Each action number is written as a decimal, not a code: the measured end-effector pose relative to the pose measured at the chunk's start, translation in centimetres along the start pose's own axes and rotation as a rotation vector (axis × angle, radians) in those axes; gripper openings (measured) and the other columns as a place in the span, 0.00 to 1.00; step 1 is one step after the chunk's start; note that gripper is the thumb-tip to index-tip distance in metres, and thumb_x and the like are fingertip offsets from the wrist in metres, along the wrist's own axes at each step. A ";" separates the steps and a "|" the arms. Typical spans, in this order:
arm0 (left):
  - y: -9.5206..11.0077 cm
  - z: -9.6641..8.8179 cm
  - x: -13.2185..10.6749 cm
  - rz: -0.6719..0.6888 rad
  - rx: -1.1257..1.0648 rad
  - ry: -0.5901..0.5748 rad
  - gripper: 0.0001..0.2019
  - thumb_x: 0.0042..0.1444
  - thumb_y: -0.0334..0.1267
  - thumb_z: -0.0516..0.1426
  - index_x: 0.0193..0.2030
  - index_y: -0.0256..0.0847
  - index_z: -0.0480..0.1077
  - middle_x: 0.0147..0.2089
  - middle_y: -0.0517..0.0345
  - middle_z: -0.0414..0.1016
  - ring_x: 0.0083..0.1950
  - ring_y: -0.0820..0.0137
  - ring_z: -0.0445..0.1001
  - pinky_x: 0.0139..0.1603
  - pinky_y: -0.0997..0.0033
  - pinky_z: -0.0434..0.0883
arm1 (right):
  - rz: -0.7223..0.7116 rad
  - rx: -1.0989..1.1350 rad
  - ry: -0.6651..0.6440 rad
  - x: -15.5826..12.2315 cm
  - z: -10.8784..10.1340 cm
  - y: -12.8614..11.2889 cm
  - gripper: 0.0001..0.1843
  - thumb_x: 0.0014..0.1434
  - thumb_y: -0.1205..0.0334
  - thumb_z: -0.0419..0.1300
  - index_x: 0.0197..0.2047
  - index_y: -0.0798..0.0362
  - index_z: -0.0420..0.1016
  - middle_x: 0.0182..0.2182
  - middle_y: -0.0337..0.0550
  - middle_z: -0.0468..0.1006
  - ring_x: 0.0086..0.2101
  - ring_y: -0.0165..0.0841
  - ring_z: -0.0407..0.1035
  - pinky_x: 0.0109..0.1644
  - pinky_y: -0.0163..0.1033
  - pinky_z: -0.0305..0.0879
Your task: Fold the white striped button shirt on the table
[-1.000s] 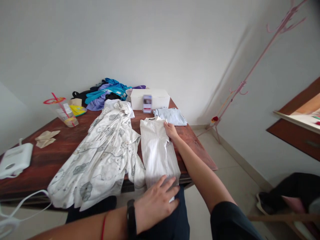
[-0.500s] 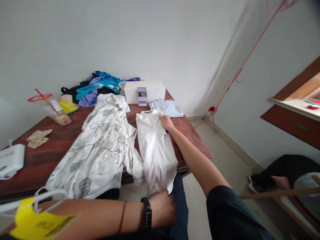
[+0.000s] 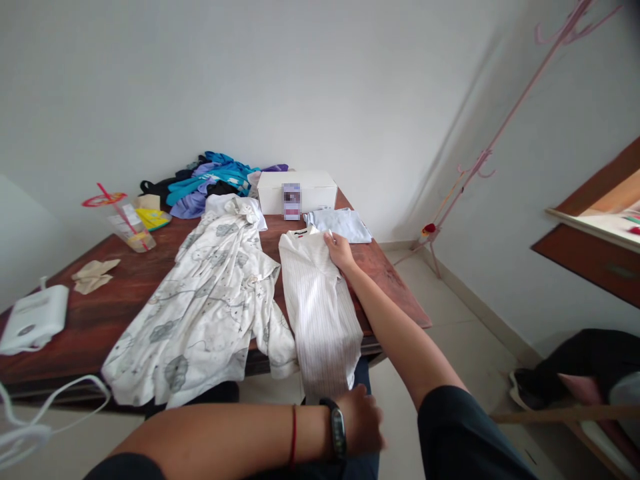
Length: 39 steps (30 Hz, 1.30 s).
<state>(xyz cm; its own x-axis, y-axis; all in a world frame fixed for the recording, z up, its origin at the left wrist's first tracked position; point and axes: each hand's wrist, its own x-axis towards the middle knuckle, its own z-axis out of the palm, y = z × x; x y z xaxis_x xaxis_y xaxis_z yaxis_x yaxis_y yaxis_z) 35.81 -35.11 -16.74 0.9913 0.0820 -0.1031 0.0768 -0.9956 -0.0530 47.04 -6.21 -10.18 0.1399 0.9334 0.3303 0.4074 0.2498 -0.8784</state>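
A white pinstriped shirt (image 3: pixel 320 307) lies folded lengthwise on the wooden table (image 3: pixel 115 307), its lower end hanging over the front edge. My right hand (image 3: pixel 339 250) rests near the collar and pinches the shirt's shoulder edge. My left hand (image 3: pixel 364 421), with a black band on the wrist, is closed on the shirt's hanging bottom hem below the table edge. Beside it on the left sprawls a white leaf-print garment (image 3: pixel 205 307).
At the back stand a white box (image 3: pixel 297 190), a folded pale blue cloth (image 3: pixel 340 223) and a heap of blue and purple clothes (image 3: pixel 210 187). A plastic cup (image 3: pixel 125 223), beige cloth (image 3: pixel 93 275) and white device (image 3: pixel 33 319) sit left. A pink rack (image 3: pixel 490 147) leans right.
My left hand went from lying flat on the shirt's lower part to gripping its hanging hem below the table edge. The right hand stayed at the collar.
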 end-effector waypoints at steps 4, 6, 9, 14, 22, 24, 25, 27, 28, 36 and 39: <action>-5.9 -7.3 -4.0 0.072 -0.313 0.136 0.13 0.62 0.47 0.61 0.50 0.47 0.76 0.39 0.59 0.80 0.38 0.65 0.77 0.34 0.64 0.70 | 0.035 0.019 -0.039 -0.1 0.2 0.4 0.26 0.57 0.35 0.55 0.28 0.51 0.68 0.24 0.38 0.69 0.32 0.35 0.64 0.35 0.36 0.59; -10.6 -10.5 -5.8 -0.075 -0.419 0.236 0.11 0.66 0.45 0.58 0.50 0.44 0.76 0.45 0.57 0.80 0.44 0.65 0.78 0.45 0.67 0.70 | 0.043 0.039 -0.057 -0.2 0.2 0.5 0.27 0.57 0.34 0.55 0.29 0.52 0.69 0.25 0.39 0.71 0.33 0.36 0.65 0.35 0.36 0.60; -19.0 -12.7 -7.6 -0.358 -0.480 0.431 0.12 0.69 0.40 0.52 0.49 0.40 0.75 0.48 0.53 0.79 0.50 0.64 0.76 0.55 0.68 0.67 | 0.048 0.064 -0.069 -0.2 0.3 0.4 0.29 0.57 0.31 0.53 0.30 0.52 0.70 0.26 0.41 0.72 0.33 0.37 0.66 0.36 0.37 0.61; -31.2 -11.4 -9.8 -0.768 -0.424 0.434 0.29 0.60 0.44 0.61 0.66 0.35 0.65 0.66 0.42 0.68 0.69 0.53 0.61 0.69 0.60 0.55 | 0.042 0.069 -0.058 -0.1 0.4 0.4 0.30 0.58 0.31 0.50 0.32 0.52 0.69 0.27 0.39 0.71 0.33 0.35 0.65 0.36 0.36 0.60; -38.5 -9.9 -13.9 -0.734 -0.674 0.194 0.29 0.45 0.61 0.66 0.43 0.37 0.79 0.41 0.55 0.81 0.41 0.64 0.73 0.41 0.75 0.63 | 0.089 0.029 -0.009 0.1 0.3 1.1 0.27 0.57 0.35 0.54 0.31 0.53 0.71 0.25 0.38 0.71 0.33 0.36 0.66 0.34 0.36 0.60; -39.3 -9.9 -14.5 -0.734 -0.721 0.173 0.27 0.45 0.63 0.65 0.33 0.36 0.78 0.31 0.58 0.76 0.34 0.69 0.68 0.35 0.74 0.59 | 0.111 0.034 -0.007 0.2 0.4 1.1 0.27 0.57 0.35 0.55 0.32 0.53 0.73 0.25 0.39 0.73 0.34 0.38 0.68 0.35 0.36 0.61; -39.6 -9.9 -14.7 -0.737 -0.745 0.175 0.27 0.46 0.64 0.64 0.29 0.36 0.75 0.28 0.59 0.73 0.31 0.70 0.65 0.33 0.73 0.57 | 0.120 0.040 -0.011 0.2 0.4 1.1 0.27 0.57 0.35 0.56 0.33 0.53 0.73 0.26 0.40 0.75 0.35 0.38 0.70 0.35 0.36 0.62; -40.0 -10.0 -14.9 -0.741 -0.798 0.182 0.27 0.46 0.63 0.64 0.26 0.37 0.72 0.25 0.61 0.69 0.30 0.72 0.61 0.32 0.73 0.55 | 0.134 0.060 -0.025 0.1 0.5 1.0 0.26 0.56 0.36 0.57 0.35 0.53 0.74 0.28 0.41 0.78 0.36 0.39 0.72 0.36 0.36 0.64; -40.1 -10.1 -15.0 -0.740 -0.825 0.178 0.26 0.45 0.63 0.65 0.26 0.37 0.71 0.25 0.62 0.68 0.30 0.72 0.60 0.32 0.73 0.54 | 0.140 0.072 -0.035 0.0 0.5 0.9 0.26 0.56 0.36 0.57 0.37 0.53 0.75 0.30 0.42 0.79 0.37 0.39 0.73 0.36 0.36 0.65; -40.8 -10.4 -15.9 -0.745 -1.009 0.137 0.22 0.39 0.55 0.69 0.26 0.38 0.71 0.27 0.62 0.70 0.33 0.70 0.64 0.35 0.74 0.59 | 0.149 0.197 -0.088 -0.5 0.4 1.1 0.29 0.50 0.42 0.65 0.50 0.51 0.71 0.33 0.42 0.82 0.32 0.36 0.74 0.35 0.37 0.68; -40.7 -10.1 -16.7 -0.789 -1.101 0.154 0.21 0.41 0.54 0.68 0.32 0.38 0.73 0.32 0.59 0.74 0.36 0.67 0.68 0.37 0.73 0.63 | 0.132 0.090 -0.026 -0.3 0.7 1.4 0.27 0.51 0.41 0.64 0.47 0.51 0.71 0.28 0.39 0.80 0.29 0.35 0.72 0.32 0.36 0.65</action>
<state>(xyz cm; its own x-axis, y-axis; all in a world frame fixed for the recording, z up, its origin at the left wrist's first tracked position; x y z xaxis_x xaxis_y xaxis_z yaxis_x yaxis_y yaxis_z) 17.23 3.59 -2.79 0.6404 0.7070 -0.3001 0.5967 -0.2120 0.7740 46.99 -5.96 -11.77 0.1625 0.9658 0.2022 0.3046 0.1458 -0.9413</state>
